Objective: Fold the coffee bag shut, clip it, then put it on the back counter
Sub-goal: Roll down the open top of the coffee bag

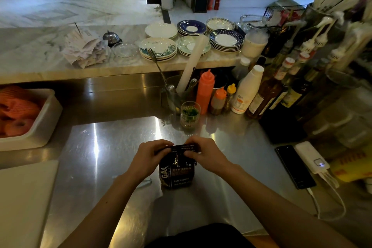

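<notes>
Coffee bag [177, 171]: upright on steel counter [112, 139]; my left hand [149, 157] and right hand [203, 155] pinching its top fold. Advice: crease flat, level, tight before clipping.

The coffee bag [177, 169] stands upright on the table [112, 137], near its front edge, with the left hand [148, 158] at the left end of its folded top and the right hand [205, 156] at the right end. Behind the bag stands a glass [190, 115], and behind that a utensil holder [177, 94] with squeeze bottles [205, 90] to its right. Further right, syrup bottles [281, 86] crowd the corner. A phone [295, 166] and a power bank [312, 157] lie side by side right of the bag. A tub [43, 119] sits far left. On the raised counter [30, 52] behind, stacked saucers [193, 38] sit right of a bell [111, 37] and a pile of receipts [84, 50].
</notes>
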Action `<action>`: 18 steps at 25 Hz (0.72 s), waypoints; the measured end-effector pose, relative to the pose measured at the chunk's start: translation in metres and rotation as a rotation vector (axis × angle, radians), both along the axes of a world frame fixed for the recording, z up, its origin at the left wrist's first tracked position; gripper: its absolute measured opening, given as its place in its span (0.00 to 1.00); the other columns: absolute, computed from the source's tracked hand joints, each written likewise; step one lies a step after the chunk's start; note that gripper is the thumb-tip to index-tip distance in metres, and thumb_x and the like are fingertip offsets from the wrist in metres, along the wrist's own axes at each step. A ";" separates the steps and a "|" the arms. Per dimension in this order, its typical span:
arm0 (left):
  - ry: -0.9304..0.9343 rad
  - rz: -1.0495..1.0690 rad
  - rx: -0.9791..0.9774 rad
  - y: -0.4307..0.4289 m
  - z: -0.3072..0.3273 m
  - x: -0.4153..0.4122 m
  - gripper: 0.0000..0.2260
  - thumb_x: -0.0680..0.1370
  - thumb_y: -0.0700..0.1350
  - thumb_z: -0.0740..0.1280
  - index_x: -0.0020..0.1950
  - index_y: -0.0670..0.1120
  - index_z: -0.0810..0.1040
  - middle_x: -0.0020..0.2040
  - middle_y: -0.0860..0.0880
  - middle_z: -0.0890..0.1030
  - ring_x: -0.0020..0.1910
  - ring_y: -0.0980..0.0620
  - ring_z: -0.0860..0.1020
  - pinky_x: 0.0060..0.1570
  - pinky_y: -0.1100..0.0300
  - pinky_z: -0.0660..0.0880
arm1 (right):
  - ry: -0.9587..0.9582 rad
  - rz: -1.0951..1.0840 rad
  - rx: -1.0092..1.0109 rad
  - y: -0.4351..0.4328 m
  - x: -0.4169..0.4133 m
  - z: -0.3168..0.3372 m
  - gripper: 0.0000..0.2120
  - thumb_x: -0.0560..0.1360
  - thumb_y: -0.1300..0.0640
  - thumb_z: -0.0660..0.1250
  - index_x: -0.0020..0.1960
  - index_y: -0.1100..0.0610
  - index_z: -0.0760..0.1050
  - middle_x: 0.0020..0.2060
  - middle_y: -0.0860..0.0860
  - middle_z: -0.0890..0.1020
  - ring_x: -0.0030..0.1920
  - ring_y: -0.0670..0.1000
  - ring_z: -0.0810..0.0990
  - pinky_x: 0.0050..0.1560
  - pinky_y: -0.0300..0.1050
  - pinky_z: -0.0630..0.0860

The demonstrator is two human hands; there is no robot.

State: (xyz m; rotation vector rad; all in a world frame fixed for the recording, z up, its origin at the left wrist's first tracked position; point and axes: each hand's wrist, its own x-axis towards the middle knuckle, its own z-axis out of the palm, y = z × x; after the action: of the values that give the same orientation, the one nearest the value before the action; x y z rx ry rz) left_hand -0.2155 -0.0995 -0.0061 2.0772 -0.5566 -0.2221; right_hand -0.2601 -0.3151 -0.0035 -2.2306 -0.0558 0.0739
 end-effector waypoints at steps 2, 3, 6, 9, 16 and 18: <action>0.062 0.056 -0.062 -0.003 -0.001 -0.005 0.07 0.75 0.42 0.72 0.52 0.47 0.84 0.45 0.54 0.85 0.46 0.62 0.83 0.46 0.70 0.79 | 0.011 -0.066 -0.001 0.000 0.000 -0.003 0.05 0.71 0.61 0.72 0.45 0.54 0.80 0.38 0.49 0.82 0.39 0.46 0.80 0.41 0.37 0.74; 0.087 0.056 -0.067 -0.002 -0.001 -0.006 0.08 0.73 0.42 0.73 0.52 0.47 0.84 0.44 0.54 0.85 0.46 0.63 0.83 0.46 0.70 0.78 | 0.009 -0.086 0.002 0.000 -0.001 -0.004 0.04 0.71 0.62 0.72 0.44 0.54 0.81 0.37 0.49 0.82 0.38 0.46 0.80 0.39 0.35 0.74; 0.094 -0.006 0.020 0.001 -0.006 -0.006 0.07 0.72 0.42 0.75 0.50 0.48 0.85 0.41 0.55 0.85 0.43 0.62 0.83 0.43 0.70 0.77 | 0.014 -0.042 0.020 -0.001 -0.003 -0.005 0.04 0.73 0.63 0.70 0.46 0.56 0.82 0.38 0.53 0.84 0.36 0.49 0.82 0.36 0.33 0.76; 0.092 -0.049 0.044 0.002 -0.005 -0.002 0.06 0.74 0.40 0.73 0.50 0.47 0.86 0.40 0.60 0.84 0.42 0.64 0.83 0.43 0.72 0.76 | 0.049 0.004 0.050 -0.007 -0.004 -0.004 0.07 0.75 0.64 0.68 0.49 0.56 0.81 0.43 0.53 0.84 0.45 0.49 0.83 0.46 0.36 0.78; 0.118 -0.007 0.008 0.009 -0.009 -0.005 0.07 0.72 0.41 0.74 0.49 0.47 0.86 0.43 0.55 0.86 0.44 0.59 0.84 0.47 0.66 0.79 | 0.043 -0.032 0.010 -0.006 -0.009 -0.011 0.07 0.73 0.65 0.68 0.48 0.56 0.79 0.41 0.53 0.84 0.43 0.50 0.83 0.51 0.45 0.80; 0.110 -0.011 0.062 0.009 -0.009 -0.004 0.07 0.71 0.41 0.76 0.49 0.48 0.85 0.42 0.56 0.85 0.43 0.60 0.84 0.46 0.67 0.78 | 0.001 -0.057 0.001 -0.005 -0.011 -0.015 0.07 0.73 0.66 0.68 0.47 0.57 0.81 0.38 0.50 0.83 0.39 0.46 0.81 0.46 0.38 0.77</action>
State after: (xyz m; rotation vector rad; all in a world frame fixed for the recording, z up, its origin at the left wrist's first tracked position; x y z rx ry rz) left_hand -0.2190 -0.0902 -0.0148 2.1075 -0.5003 -0.3617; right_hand -0.2708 -0.3205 -0.0185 -2.2298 0.0083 0.0443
